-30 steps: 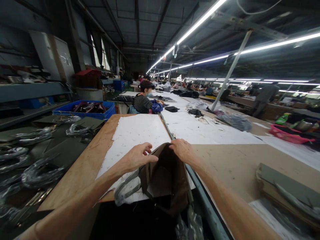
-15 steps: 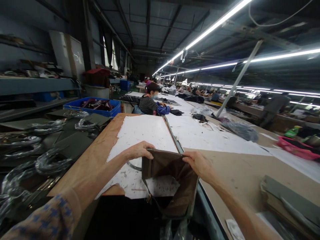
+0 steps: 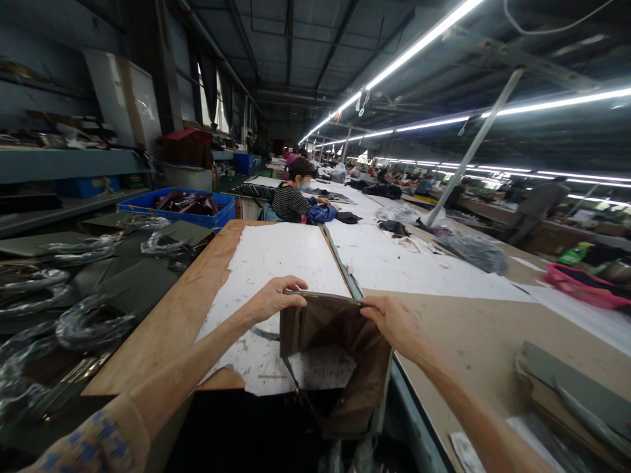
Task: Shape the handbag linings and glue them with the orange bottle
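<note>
In the head view, the left hand (image 3: pixel 279 299) is pinching the bag (image 3: pixel 362 401) at the left end of its far rim, thumb and fingers closed on the edge, while the right hand (image 3: pixel 394 325) is gripping that rim's right end. The bag is hanging open between and below the fingertips, with white paper (image 3: pixel 280 253) lying on the far side.
</note>
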Tool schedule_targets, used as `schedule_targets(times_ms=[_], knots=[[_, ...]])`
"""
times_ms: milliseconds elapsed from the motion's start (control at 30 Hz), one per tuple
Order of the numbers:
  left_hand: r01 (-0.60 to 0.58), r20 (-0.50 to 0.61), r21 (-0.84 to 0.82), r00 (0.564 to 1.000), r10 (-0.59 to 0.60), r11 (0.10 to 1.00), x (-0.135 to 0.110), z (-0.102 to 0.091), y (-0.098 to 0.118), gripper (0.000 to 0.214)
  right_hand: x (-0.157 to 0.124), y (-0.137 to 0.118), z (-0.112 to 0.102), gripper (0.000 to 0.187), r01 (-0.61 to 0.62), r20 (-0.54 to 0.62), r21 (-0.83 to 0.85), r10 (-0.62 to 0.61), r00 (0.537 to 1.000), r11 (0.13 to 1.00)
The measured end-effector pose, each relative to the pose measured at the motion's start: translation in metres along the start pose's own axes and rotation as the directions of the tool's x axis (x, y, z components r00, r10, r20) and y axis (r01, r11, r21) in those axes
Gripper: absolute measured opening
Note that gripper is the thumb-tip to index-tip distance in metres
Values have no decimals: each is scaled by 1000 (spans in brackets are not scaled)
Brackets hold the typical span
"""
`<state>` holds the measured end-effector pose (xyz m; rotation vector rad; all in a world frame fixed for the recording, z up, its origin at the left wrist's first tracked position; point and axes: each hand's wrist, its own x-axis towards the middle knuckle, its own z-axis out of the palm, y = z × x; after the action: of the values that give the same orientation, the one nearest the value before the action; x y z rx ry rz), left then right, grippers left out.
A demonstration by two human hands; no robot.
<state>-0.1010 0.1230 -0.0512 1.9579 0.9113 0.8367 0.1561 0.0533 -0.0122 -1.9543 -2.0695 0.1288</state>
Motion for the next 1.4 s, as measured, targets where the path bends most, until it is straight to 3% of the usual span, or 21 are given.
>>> schedule_targets(times_ms=[67, 133, 233, 300, 500, 700, 1000, 1133, 1400], knots=[[-128, -132, 237, 978, 162, 963, -5, 6, 6, 25, -1, -4, -1, 17, 4, 0, -9, -4, 1000, 1000], [-189, -169, 510, 934, 314, 839, -11, 15, 14, 24, -1, -7, -2, 17, -5, 10, -21, 6, 1000, 1000], [-127, -151, 774, 914, 376, 620, -21, 29, 24, 18, -2, -11, -4, 17, -34, 18, -34, 35, 999, 999], [-62, -177, 837, 910, 376, 543, -25, 38, 29, 13, -3, -12, -5, 16, -43, 8, -35, 43, 999, 998], [110, -332, 841, 878, 345, 529, -26, 51, 32, 8, -6, -10, -4, 16, -29, -1, -35, 29, 1000, 999], [86, -340, 796, 882, 325, 600, -24, 50, 31, 9, -5, -10, -3, 16, -38, -10, -41, 38, 999, 998], [34, -320, 785, 877, 359, 619, -21, 49, 27, 5, -2, -8, -3, 15, -49, -21, -13, 48, 999, 999], [3, -302, 813, 857, 417, 582, -23, 49, 24, 11, -1, -8, -3, 16, -56, -15, -20, 56, 998, 998], [40, -190, 904, 930, 316, 425, -18, 49, 38, 10, 0, -8, -1, 16, -41, -27, -52, 39, 999, 998]])
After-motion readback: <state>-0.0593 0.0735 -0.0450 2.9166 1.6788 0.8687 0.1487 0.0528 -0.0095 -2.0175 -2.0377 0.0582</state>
